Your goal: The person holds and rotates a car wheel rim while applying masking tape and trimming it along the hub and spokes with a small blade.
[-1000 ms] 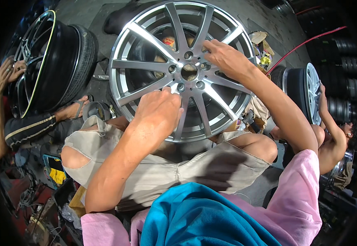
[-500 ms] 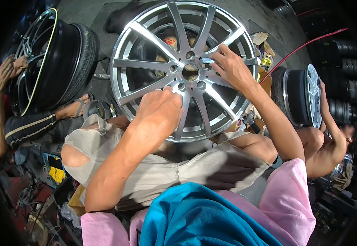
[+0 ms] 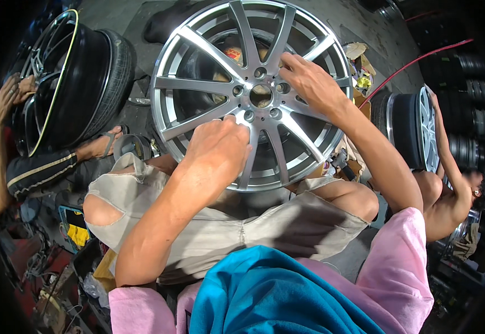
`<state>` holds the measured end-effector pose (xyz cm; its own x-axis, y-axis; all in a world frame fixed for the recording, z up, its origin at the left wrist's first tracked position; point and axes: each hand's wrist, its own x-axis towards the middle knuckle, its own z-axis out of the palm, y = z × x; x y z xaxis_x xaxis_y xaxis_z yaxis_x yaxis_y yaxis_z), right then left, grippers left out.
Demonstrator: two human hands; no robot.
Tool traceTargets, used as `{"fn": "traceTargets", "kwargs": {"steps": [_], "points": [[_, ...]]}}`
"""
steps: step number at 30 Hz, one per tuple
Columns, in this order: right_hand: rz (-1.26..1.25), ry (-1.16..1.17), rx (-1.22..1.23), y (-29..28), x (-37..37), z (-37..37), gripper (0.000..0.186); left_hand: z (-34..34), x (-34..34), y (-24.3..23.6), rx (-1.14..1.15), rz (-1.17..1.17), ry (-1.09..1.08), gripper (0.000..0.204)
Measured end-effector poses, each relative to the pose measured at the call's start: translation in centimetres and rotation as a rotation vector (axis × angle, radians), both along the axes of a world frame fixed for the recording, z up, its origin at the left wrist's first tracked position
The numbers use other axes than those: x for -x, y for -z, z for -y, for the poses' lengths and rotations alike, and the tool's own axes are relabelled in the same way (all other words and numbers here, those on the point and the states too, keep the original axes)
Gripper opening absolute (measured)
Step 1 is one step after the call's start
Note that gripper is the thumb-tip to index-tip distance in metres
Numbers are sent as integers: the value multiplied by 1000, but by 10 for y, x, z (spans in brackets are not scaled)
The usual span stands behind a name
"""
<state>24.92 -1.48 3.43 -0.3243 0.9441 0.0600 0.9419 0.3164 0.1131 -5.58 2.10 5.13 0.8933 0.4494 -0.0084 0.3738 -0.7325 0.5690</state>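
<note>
A silver multi-spoke alloy wheel rim [image 3: 246,47] lies face up in front of me, over my bent knees. My left hand [image 3: 218,146] is closed, its knuckles up, over a spoke just below and left of the hub; its fingertips are hidden. Above and right of the centre hole, my right hand [image 3: 316,84] rests on the spokes with its fingers bent together. Whatever those fingers may hold is too small or hidden to make out. Through the gaps between the spokes, a dark round object [image 3: 195,69] shows underneath.
At the left, another person's hands [image 3: 16,92] touch a rim beside a tyre [image 3: 117,78]. A person at the right holds an upright rim [image 3: 427,131]. A red hose [image 3: 415,62] crosses the right side. Yellow cloth [image 3: 78,235] and clutter lie lower left.
My right hand has slid up and slightly left, from beside the hub onto the upper right spokes. My left hand stays nearly in place, and the rim has shifted very slightly.
</note>
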Motion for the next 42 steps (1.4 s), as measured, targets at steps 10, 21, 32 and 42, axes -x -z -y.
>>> {"fn": "traceTargets", "kwargs": {"steps": [10, 21, 32, 42], "points": [[-208, -22, 7, -18, -9, 9, 23, -9, -3, 6, -8, -128, -32, 27], [-1051, 769, -230, -4, -45, 132, 24, 18, -35, 13, 42, -190, 100, 23], [-1424, 881, -444, 53, -65, 197, 19, 80, -78, 13, 78, -345, 306, 28], [-796, 718, -420, 11, -31, 178, 10, 87, -77, 3, 163, -396, 401, 27]]}}
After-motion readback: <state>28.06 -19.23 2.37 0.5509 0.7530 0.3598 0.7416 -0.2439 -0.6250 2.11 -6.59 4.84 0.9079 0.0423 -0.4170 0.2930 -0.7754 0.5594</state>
